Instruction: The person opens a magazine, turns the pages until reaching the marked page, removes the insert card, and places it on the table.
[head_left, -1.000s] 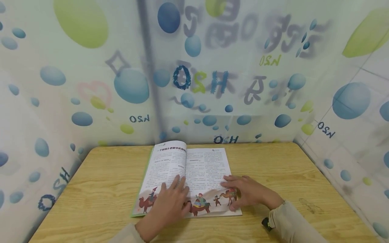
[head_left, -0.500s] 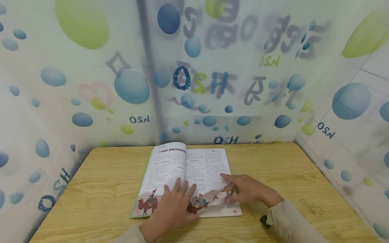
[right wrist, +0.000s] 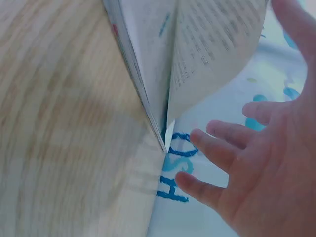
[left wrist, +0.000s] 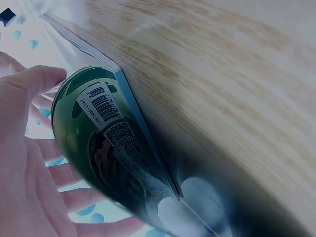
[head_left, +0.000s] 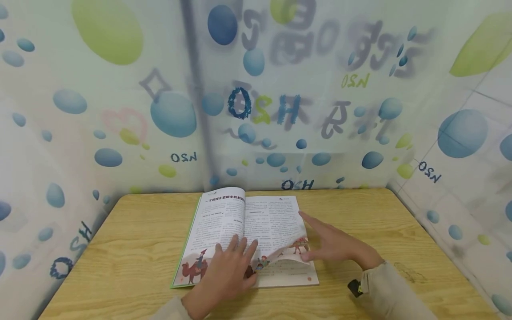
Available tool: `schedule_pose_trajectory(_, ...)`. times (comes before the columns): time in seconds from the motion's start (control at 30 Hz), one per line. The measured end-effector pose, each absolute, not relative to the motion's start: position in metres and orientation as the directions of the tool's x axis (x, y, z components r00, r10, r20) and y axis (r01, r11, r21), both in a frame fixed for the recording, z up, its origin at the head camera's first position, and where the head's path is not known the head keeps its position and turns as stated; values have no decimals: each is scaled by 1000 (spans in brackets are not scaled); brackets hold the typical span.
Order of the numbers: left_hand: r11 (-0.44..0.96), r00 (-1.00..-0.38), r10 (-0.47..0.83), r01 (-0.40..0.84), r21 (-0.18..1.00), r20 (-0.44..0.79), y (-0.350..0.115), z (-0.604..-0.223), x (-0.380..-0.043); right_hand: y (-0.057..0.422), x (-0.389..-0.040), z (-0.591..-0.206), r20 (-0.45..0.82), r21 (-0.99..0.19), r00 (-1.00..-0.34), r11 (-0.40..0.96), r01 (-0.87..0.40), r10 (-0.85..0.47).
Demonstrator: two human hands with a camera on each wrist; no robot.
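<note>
A pale, wood-grained desk [head_left: 352, 213] fills the lower part of the head view. On it, just left of centre, lies an open, white-paged printed magazine [head_left: 224, 226]. Its glossy green back cover [left wrist: 79, 128] bows up from the desk in the left wrist view, so uneven pressure could let the whole booklet slide or twist.

The thin, text-covered right-hand page [right wrist: 217, 54] is curled up at its lower outer corner, baring the sheet beneath. A hard sideways pull could crease or tear it towards the fold.

The left hand [head_left: 228, 269] lies spread, holding nothing, across the lower fold in the head view; pressing too far over, it could pin the page and make it buckle.

The right hand [head_left: 336, 242] is wide, fingers extended, at the page's right edge. Its thumb is at the raised corner, though whether it presses there cannot be told; a loose contact could let the page drop back.
</note>
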State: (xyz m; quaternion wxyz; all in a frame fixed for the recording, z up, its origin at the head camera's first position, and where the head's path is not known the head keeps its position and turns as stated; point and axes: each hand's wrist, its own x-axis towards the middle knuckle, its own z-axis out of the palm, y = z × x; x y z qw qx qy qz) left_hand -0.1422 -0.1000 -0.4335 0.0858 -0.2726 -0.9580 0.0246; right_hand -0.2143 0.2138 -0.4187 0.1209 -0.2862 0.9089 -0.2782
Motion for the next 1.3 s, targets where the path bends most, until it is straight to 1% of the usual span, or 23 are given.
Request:
schedule_pose_trajectory(0.17, 833, -808, 553, 537, -134, 204, -100, -432, -143, 221, -216, -414, -90, -649, -818, 657, -384, -568)
schedule_pose_trajectory(0.27, 830, -791, 557, 538, -146, 254, -100, -431, -144, 223, -217, -414, -113, -669, -837, 664, -335, -536)
schedule_pose_trajectory(0.33, 833, -782, 553, 535, -145, 288, -99, -429, -145, 223, -217, -415, -130, -643, -844, 692, -327, -520)
schedule_pose_trajectory(0.5, 841, -766, 538, 514, -168, 352, -97, -422, -145, 220, -215, -422, -174, -538, -837, 762, -360, -519)
schedule_pose_trajectory(0.63, 849, -757, 526, 496, -184, 387, -97, -421, -145, 217, -213, -429, -193, -499, -795, 756, -425, -574)
schedule_pose_trajectory(0.77, 839, -737, 543, 498, -220, 403, -98, -422, -145, 215, -211, -436, -191, -504, -718, 695, -513, -669)
schedule_pose_trajectory(0.83, 823, -726, 568, 506, -258, 387, -98, -422, -146, 214, -211, -437, -195, -505, -690, 675, -538, -697)
schedule_pose_trajectory(0.93, 788, -717, 613, 523, -326, 333, -97, -423, -148, 213, -210, -434, -212, -495, -671, 670, -553, -711)
schedule_pose_trajectory(1.03, 740, -700, 661, 548, -390, 271, -97, -426, -150, 210, -208, -428, -218, -476, -668, 675, -564, -712)
schedule_pose_trajectory(1.13, 701, -678, 696, 568, -432, 237, -97, -429, -151, 209, -207, -427, -217, -473, -669, 676, -565, -711)
schedule_pose_trajectory(1.3, 674, -661, 718, 582, -454, 219, -98, -432, -152, 208, -209, -430, -226, -462, -679, 690, -556, -698)
